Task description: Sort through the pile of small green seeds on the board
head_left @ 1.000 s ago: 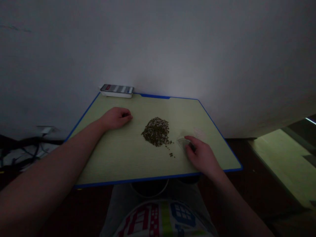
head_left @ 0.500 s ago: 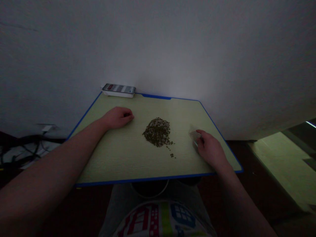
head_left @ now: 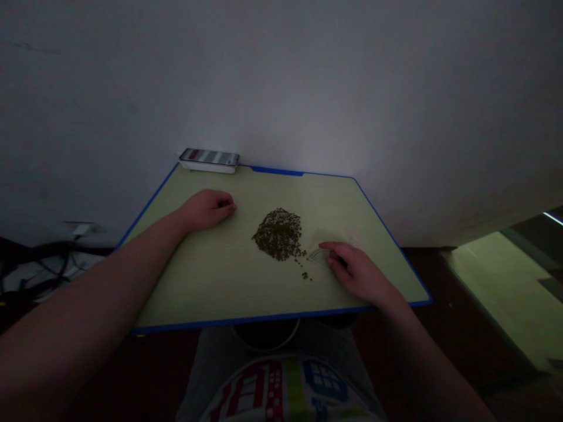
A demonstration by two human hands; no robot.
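A heap of small brownish-green grains [head_left: 278,234] lies mid-table, with a few strays trailing off its near right side. In my right hand [head_left: 355,271] is a thin clear piece with curved markings, which looks like a protractor [head_left: 319,254]. Fingers and thumb pinch it, and its free edge is close to the right side of the heap. Whether that edge touches the grains I cannot tell. My left hand [head_left: 208,209] rests on the table left of the heap, fingers curled in and nothing visible in them.
The pale table [head_left: 197,287] has a blue rim and stands against a wall. A phone [head_left: 210,156] lies on a white box [head_left: 206,166] at the back left corner. Below the near edge, a round container [head_left: 266,335] sits between my legs. Cables [head_left: 48,261] lie at the left.
My right hand has moved left with the clear protractor, from the table's right side to near the heap. My left hand and the heap have stayed in place.
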